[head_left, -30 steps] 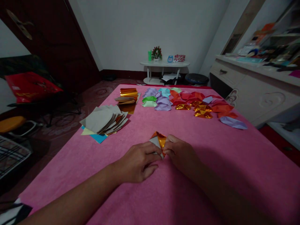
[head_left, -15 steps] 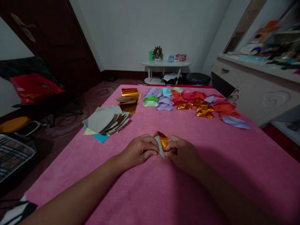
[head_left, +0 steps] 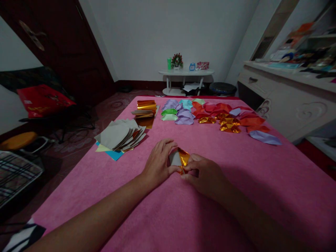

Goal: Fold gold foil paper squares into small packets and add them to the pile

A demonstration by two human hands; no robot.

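On a pink cloth-covered table (head_left: 236,196) I hold a small folded piece of gold foil paper (head_left: 181,158) with a grey-white underside. My left hand (head_left: 159,164) curls round its left side, thumb and fingers closed on it. My right hand (head_left: 204,173) pinches its lower right edge between thumb and forefinger. Part of the paper is hidden between my fingers.
A fanned stack of paper sheets (head_left: 120,136) lies to the left. Gold foil sheets (head_left: 145,106) sit at the far left of the table. Several folded pieces in purple, green, red and gold (head_left: 210,113) line the far edge. A white cabinet (head_left: 288,101) stands at right.
My left hand has risen and spread round the paper, showing more of its grey-white side. My right hand has slid lower along its edge.
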